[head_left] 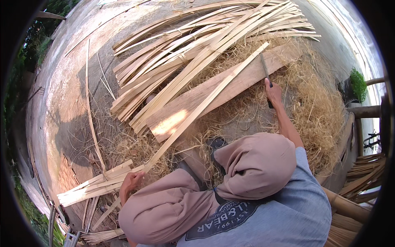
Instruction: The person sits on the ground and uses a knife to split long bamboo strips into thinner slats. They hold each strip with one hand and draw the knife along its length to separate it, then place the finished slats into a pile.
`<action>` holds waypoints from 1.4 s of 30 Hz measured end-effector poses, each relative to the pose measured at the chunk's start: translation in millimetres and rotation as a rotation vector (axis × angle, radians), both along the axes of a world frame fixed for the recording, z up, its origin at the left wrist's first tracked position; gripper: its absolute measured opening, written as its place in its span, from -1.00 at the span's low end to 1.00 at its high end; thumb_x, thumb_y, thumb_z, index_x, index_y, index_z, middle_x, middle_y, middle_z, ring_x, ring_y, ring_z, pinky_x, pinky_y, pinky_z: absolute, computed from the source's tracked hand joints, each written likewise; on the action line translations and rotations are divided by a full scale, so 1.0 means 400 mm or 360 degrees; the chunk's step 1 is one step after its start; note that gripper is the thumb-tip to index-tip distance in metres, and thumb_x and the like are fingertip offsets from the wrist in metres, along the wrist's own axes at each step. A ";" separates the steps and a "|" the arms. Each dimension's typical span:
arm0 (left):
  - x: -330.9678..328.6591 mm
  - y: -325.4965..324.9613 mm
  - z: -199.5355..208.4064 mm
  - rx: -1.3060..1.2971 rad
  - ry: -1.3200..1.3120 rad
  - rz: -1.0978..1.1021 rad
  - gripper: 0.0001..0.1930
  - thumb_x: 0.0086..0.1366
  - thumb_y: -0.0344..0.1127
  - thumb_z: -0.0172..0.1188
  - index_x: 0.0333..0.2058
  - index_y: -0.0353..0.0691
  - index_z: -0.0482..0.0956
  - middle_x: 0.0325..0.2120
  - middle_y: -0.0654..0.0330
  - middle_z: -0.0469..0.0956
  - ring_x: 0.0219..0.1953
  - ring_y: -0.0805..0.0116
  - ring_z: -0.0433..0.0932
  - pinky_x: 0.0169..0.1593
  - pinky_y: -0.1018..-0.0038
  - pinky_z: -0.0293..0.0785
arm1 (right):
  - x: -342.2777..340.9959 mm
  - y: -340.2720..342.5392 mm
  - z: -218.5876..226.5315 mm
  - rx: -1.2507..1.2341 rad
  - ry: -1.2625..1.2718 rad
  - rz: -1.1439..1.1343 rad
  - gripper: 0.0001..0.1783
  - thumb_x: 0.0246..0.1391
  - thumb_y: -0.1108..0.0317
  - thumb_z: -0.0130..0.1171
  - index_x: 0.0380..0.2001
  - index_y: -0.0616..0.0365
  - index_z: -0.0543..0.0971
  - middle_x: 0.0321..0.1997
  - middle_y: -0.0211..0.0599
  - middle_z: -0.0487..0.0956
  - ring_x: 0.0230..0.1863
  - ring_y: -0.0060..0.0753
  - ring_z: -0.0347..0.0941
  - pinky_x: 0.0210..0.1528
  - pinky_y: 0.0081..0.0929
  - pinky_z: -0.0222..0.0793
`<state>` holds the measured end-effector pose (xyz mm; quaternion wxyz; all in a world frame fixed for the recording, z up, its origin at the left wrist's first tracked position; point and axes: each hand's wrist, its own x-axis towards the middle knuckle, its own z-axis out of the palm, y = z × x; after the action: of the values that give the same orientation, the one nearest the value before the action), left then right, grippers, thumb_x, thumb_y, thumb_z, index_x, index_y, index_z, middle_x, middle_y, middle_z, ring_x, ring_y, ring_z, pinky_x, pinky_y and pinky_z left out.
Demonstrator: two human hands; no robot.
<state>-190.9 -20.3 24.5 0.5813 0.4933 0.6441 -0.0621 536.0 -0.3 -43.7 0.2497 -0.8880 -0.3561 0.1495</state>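
Note:
My left hand [132,181] is closed on the near end of a long, pale bamboo strip [214,96]. The strip slants away to the upper right, across a flat wooden board [248,76] on the ground before me. With my arm stretched forward, my right hand [274,93] grips the dark handle of a knife [264,66]. Its narrow blade points away from me, over the board and close to the strip's far end; whether blade and strip touch, I cannot tell.
Bundled bamboo strips [181,59] lie beyond the board. Another small bundle [96,185] is beside my left hand. Curly shavings [319,119] heap up on the right and around my feet. Bamboo poles [364,112] and more strips [362,177] stand at the right edge.

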 end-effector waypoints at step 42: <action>0.074 -0.074 -0.069 0.0428 -0.0033 0.0096 -0.48 0.50 -0.01 0.19 -0.60 -0.24 0.52 -0.71 0.44 0.32 -0.63 0.61 0.18 -0.55 0.46 0.05 | -0.253 -0.040 -0.002 0.0019 -0.0239 0.1269 -0.29 0.33 -0.30 0.02 -0.46 0.25 0.53 -0.52 0.17 0.59 -0.38 0.21 0.61 -0.30 0.02 0.46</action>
<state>-161.3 -49.7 -3.0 0.5182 0.5479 0.6550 0.0474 434.6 -16.1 -44.5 0.1505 -0.6872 -0.6908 0.1673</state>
